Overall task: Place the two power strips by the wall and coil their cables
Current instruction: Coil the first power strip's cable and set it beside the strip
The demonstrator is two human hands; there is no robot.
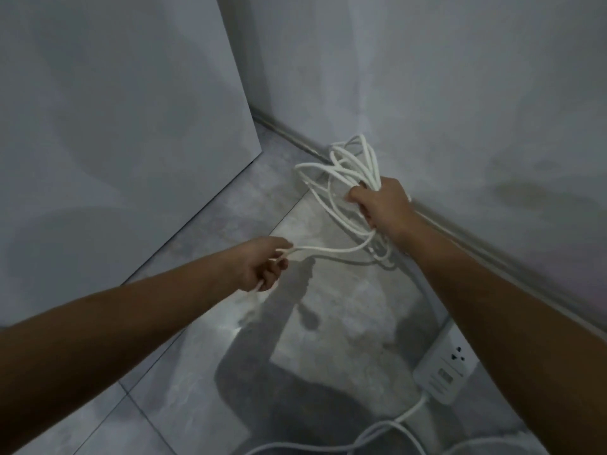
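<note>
My right hand point(379, 202) grips a bundle of white cable loops point(341, 169) just above the floor, close to the wall's skirting. A strand of the same white cable runs left from the bundle to my left hand point(262, 264), which holds it in curled fingers. One white power strip point(445, 369) lies on the floor by the wall, partly hidden under my right forearm. Its own cable point(377, 433) trails loose across the floor toward the bottom edge. No other power strip shows.
A grey wall point(427, 77) runs along the right with a skirting board point(486, 254). A large grey panel point(115, 126) stands at the left, forming a corner. The floor is grey tile point(203, 224), with my shadow on it.
</note>
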